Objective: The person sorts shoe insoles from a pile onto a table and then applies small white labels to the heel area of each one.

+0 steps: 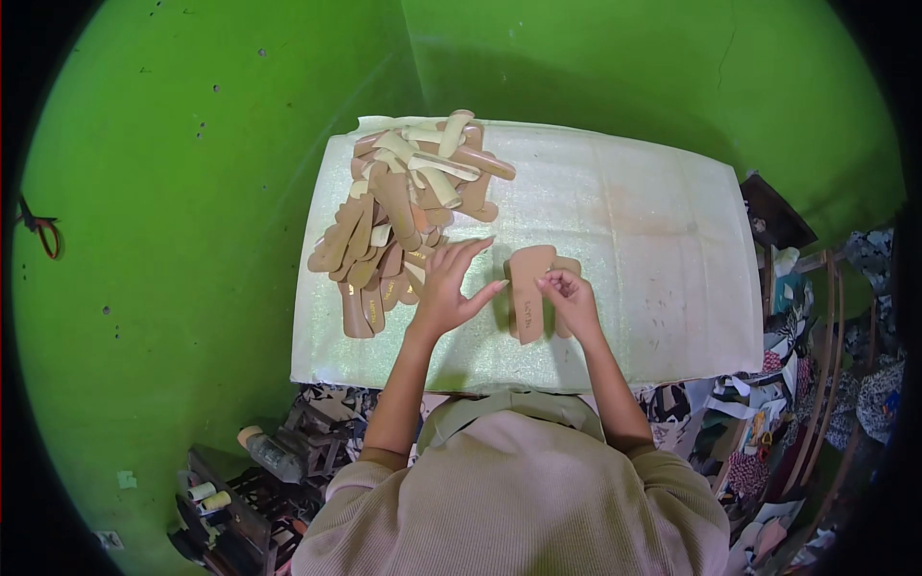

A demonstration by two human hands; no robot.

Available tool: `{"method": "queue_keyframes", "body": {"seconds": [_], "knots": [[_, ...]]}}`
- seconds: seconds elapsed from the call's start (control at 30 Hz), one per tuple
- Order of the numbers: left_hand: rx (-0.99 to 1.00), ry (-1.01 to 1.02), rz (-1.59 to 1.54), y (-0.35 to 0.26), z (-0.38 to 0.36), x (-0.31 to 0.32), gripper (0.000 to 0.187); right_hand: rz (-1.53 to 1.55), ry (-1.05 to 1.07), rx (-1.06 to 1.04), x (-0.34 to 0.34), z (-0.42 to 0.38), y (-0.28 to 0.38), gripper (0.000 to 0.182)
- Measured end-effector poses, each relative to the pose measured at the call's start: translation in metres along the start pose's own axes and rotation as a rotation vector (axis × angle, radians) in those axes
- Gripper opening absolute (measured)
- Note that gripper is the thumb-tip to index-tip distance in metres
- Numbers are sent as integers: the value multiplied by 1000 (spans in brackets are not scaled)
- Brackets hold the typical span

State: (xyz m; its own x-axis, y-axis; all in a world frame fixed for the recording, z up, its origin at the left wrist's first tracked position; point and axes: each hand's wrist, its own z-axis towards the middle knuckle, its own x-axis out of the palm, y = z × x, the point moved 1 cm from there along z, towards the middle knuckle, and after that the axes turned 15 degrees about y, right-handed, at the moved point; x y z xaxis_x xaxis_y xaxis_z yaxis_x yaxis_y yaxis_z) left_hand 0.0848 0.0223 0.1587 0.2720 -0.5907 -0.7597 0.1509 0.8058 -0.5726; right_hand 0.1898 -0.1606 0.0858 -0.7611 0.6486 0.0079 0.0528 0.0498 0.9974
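Several tan insoles lie in a small stack in front of me, the top insole [527, 309] showing dark lettering near its lower end. My right hand [570, 300] is closed in a pinch at this insole's right edge. Other tan pieces [569, 264] show beneath and beside it, partly hidden by that hand. To the left, my left hand [453, 288] is open with its fingers spread and holds nothing. Its thumb points toward the stack without touching it. Beside that hand is a heap of loose insoles [357, 312], some with gold lettering.
Curled cream and tan pieces [437, 163] lie at the back of the heap. A whitish sheet covers the table [663, 288], with green walls [615, 58] behind and left. Fabric scraps [768, 384] and racks crowd the right side; thread spools [213, 499] and a bottle [274, 456] are lower left.
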Motion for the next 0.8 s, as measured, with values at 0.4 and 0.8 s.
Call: {"method": "queue_keyframes", "body": {"seconds": [0.4, 0.8], "knots": [[-269, 311, -109, 50, -68, 122, 56, -44, -93, 185, -15, 27, -96, 16], [-311, 441, -68, 42, -67, 124, 55, -283, -135, 267, -10, 26, -88, 19]]}}
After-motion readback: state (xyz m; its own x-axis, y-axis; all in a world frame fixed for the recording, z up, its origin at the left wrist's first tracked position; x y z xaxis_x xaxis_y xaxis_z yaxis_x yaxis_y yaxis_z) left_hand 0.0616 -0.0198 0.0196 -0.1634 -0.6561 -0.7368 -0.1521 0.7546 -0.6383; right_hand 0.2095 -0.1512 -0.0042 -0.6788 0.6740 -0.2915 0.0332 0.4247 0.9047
